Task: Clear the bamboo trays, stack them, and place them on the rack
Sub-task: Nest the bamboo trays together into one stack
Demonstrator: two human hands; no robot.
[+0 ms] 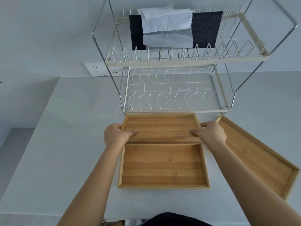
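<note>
Both hands clasp the far bamboo tray (pixel 160 126) by its short ends: left hand (pixel 116 133) and right hand (pixel 211 132), thumbs inside the rim, fingers under. Long axis left to right, near edge overlapping a second tray (pixel 163 166) flat on the white counter (pixel 73 128). Third tray (pixel 259 155) lies angled at right. Straight-grained, low-rimmed rectangles. Wire rack (pixel 175 93) stands just behind; cloths (pixel 167 28) on its upper tier.
</note>
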